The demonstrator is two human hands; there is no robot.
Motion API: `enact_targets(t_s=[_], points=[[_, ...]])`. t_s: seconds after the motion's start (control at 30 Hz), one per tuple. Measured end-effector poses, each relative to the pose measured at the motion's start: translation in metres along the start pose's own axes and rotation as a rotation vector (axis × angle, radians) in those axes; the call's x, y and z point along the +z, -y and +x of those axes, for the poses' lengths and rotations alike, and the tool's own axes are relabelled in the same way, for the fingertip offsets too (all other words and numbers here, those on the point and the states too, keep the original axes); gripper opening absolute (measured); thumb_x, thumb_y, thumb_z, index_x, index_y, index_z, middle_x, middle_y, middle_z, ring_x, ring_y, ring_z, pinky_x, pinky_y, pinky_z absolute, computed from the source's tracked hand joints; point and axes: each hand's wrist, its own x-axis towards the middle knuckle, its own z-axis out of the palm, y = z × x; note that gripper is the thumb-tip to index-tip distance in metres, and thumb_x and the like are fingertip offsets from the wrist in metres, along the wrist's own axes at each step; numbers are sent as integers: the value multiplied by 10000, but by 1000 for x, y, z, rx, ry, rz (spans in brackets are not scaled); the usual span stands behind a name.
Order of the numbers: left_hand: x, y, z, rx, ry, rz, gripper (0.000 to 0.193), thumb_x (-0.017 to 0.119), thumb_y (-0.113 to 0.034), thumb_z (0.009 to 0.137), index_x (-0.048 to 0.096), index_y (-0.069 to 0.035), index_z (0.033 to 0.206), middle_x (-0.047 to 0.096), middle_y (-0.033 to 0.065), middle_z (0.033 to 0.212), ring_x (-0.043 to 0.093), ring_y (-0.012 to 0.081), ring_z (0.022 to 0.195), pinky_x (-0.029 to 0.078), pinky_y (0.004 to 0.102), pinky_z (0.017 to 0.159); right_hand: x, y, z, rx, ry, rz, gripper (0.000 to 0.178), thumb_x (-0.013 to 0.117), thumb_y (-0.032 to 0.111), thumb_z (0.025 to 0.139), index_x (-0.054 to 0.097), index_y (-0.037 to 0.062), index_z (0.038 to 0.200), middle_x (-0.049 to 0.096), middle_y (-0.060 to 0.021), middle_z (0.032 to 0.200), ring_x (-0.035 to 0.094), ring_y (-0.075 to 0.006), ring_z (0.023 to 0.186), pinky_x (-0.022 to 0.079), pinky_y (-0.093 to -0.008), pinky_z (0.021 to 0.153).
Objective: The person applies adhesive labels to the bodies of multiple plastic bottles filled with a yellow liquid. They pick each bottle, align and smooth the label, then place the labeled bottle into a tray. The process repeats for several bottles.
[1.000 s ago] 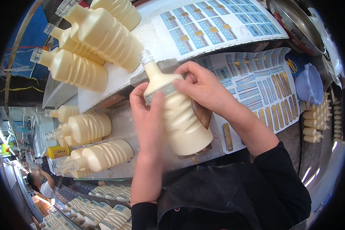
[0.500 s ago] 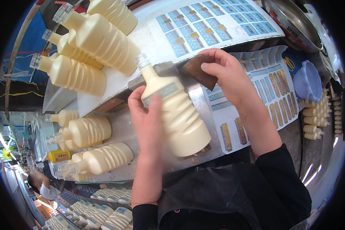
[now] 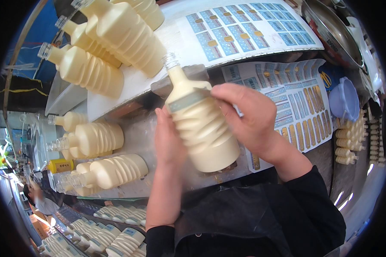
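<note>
A ribbed cream bottle [image 3: 201, 128] was held tilted above the tabletop [image 3: 137, 137], neck pointing away. It was gripped along its left side by the left hand [image 3: 168, 139], while a label strip [image 3: 188, 100] below its neck was pinched by the right hand [image 3: 244, 115]. Label sheets [image 3: 287, 94] lay right of the bottle, more bottles [image 3: 98, 137] left of it.

bottle [image 3: 201, 128]: smooth cream plastic | label sheet [image 3: 287, 98]: glossy paper | bowl [image 3: 330, 30]: shiny metal

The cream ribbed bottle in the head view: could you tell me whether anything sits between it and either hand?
Nothing visible does. The left hand grips the bottle directly, and the right hand presses a pale label strip against its shoulder.
</note>
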Motion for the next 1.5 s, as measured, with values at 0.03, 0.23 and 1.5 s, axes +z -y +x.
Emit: enact_targets(t_s=[0.03, 0.23, 1.5], points=[[0, -2, -1, 5, 50, -36, 650, 240, -495, 1137, 449, 15, 1481, 580, 166, 1443, 586, 272, 1301, 455, 434, 1119, 2, -1, -1, -167, 21, -44, 219, 708, -56, 894, 730, -6, 1105, 760, -120, 1035, 735, -179, 888, 577, -296, 796], [14, -15, -7, 78, -45, 125, 714, 250, -582, 1113, 439, -4, 1487, 600, 151, 1403, 595, 257, 1272, 470, 392, 1089, 3, 4, 9, 422, -36, 312, 169, 629, 75, 981, 716, 15, 1113, 706, -86, 941, 673, -161, 881, 527, -290, 780], [-9, 5, 24, 450, -127, 671, 399, 530, -359, 1062, 588, 5, 1213, 565, 183, 1158, 581, 321, 1079, 456, 417, 985, 30, 0, 28, 674, 367, 8, 551, 810, 494, 781, 696, 39, 1070, 523, -27, 696, 523, -149, 642, 430, -322, 604]])
